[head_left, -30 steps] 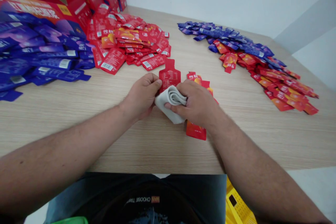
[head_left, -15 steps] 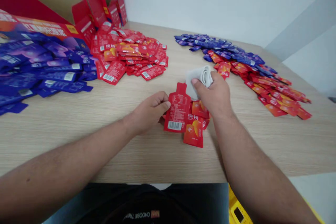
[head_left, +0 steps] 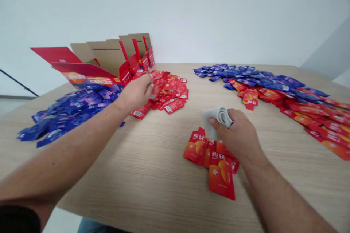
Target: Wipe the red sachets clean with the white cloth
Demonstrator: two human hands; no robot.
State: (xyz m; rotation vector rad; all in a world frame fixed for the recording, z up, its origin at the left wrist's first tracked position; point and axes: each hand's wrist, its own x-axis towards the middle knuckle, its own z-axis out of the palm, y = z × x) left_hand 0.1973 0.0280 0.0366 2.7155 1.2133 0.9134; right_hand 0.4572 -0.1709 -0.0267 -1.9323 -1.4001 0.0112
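My right hand [head_left: 237, 131] grips a folded white cloth [head_left: 213, 122] just above a small group of red pouches [head_left: 221, 174] lying on the wooden table [head_left: 153, 174]. One of these pouches [head_left: 196, 146] lies at the group's left side, its orange-fruit face up. Over the left heap of red pouches [head_left: 173, 91], my left hand [head_left: 138, 93] hangs with its fingers curled together; whether a pouch is between them is hidden.
Open red cardboard boxes [head_left: 106, 58] stand at the back left, with a heap of blue pouches [head_left: 79, 107] before them. A long row of blue pouches [head_left: 246, 74] and red pouches [head_left: 322, 116] runs along the right. A pale wall rises behind.
My left hand has let go of the red pouch, which now lies with the group, and moved up-left to the red heap. The view has tilted upward. My right hand still grips the cloth.
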